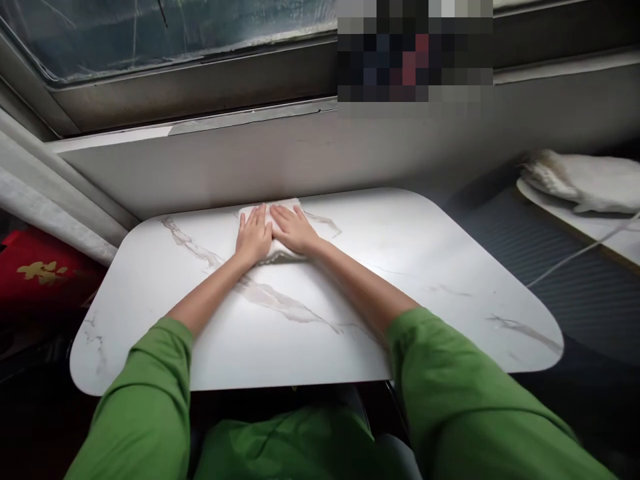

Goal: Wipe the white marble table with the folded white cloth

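A folded white cloth (281, 252) lies on the white marble-patterned table (300, 353), close to its far edge by the wall. My left hand (254, 235) rests flat on the left part of the cloth, fingers stretched forward. Beside it, my right hand (293, 229) presses flat on the cloth too, its fingers spread and angled to the left. The two hands nearly touch at the thumbs. Neither hand grips the cloth; both palms face down on it.
Behind the table stands a pale wall (250, 160) below a window (175, 33). A curtain (50, 187) hangs at the left, near a red item with gold print (45, 273). On the right, a white bundle (595, 179) rests on a board, with a thin cord (575, 255) beside the table.
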### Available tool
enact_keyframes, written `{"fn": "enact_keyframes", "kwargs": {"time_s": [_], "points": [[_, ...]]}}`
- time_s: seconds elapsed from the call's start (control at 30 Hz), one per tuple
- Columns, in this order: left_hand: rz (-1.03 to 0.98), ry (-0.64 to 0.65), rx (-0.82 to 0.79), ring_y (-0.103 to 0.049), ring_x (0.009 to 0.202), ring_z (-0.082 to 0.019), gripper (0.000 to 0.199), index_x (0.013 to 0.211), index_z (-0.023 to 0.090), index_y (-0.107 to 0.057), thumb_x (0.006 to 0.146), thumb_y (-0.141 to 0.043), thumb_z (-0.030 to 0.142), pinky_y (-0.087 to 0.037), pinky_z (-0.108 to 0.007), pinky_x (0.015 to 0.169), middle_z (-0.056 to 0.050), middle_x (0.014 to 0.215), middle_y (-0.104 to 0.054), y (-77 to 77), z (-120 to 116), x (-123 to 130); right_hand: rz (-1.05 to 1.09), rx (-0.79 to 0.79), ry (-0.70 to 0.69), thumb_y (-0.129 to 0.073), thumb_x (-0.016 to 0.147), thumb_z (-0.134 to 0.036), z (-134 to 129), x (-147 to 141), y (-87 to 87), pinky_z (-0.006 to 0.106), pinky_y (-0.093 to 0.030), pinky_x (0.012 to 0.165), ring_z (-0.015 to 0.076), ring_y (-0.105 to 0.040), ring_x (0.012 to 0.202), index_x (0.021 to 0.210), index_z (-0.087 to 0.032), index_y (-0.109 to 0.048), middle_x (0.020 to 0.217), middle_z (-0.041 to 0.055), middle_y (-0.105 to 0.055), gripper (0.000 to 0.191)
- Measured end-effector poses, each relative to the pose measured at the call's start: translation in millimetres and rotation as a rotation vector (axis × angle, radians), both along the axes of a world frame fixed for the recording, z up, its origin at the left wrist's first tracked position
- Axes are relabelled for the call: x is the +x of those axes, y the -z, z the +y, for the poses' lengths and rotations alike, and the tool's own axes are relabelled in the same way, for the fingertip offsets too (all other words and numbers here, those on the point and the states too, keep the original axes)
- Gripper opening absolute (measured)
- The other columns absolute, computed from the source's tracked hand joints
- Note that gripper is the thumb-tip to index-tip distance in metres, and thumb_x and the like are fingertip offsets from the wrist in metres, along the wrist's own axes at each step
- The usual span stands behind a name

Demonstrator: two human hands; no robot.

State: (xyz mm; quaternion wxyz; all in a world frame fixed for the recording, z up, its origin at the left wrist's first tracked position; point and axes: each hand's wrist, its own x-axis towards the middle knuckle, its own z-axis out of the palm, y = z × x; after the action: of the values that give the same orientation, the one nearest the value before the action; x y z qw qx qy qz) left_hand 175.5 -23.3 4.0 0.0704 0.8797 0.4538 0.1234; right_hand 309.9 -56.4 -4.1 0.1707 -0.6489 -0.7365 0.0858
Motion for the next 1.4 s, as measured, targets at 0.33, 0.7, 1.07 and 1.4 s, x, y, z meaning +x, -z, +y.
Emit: {"fn": "enact_keyframes", "kwargs": {"time_s": [0.33, 0.7, 1.07, 1.4], "points": [[0.137, -0.051, 0.132, -0.024, 0.143, -0.031, 0.051, 0.147, 0.006, -0.034, 0.101, -0.030, 0.029, -0.017, -0.048, 0.117, -0.022, 0.153, -0.028, 1.8, 8, 27, 0.149, 0.037, 0.015, -0.031, 0.095, -0.030, 12, 25, 7.0, 0.049, -0.009, 0.118, 0.0211, -0.025, 0.144, 0.147, -0.014, -0.037, 0.154, 0.0106, -0.032, 0.055], [0.208, 0.363, 0.066, -0.017, 0.145, -0.030, 0.060, 0.144, -0.006, -0.031, 0.097, -0.032, 0.030, -0.009, -0.049, 0.119, -0.022, 0.153, -0.025, -7.7, -175, 13, 0.322, -0.191, -0.158, -0.030, 0.098, -0.052, -202, 50, -7.3, 0.051, 0.002, 0.119, 0.0216, -0.004, 0.146, 0.154, -0.030, -0.014, 0.159, -0.0010, -0.009, 0.062], [0.196, 0.375, 0.042, -0.021, 0.145, -0.028, 0.060, 0.145, -0.004, -0.032, 0.094, -0.035, 0.029, -0.012, -0.042, 0.120, -0.020, 0.154, -0.027, -2.7, -168, 52, 0.188, -0.136, 0.034, -0.023, 0.096, -0.047, -192, 71, 5.7, 0.055, -0.005, 0.119, 0.0246, -0.012, 0.146, 0.153, -0.018, -0.023, 0.158, 0.0072, -0.021, 0.064], [0.211, 0.248, 0.084, -0.028, 0.143, -0.021, 0.054, 0.145, 0.002, -0.034, 0.094, -0.029, 0.018, -0.015, -0.040, 0.119, -0.014, 0.153, -0.032, -4.6, -11, 112, 0.061, 0.133, 0.272, -0.028, 0.088, -0.023, -20, 92, 9.6, 0.058, -0.021, 0.112, 0.0299, -0.035, 0.138, 0.137, -0.009, -0.046, 0.147, 0.0161, -0.044, 0.054]]}}
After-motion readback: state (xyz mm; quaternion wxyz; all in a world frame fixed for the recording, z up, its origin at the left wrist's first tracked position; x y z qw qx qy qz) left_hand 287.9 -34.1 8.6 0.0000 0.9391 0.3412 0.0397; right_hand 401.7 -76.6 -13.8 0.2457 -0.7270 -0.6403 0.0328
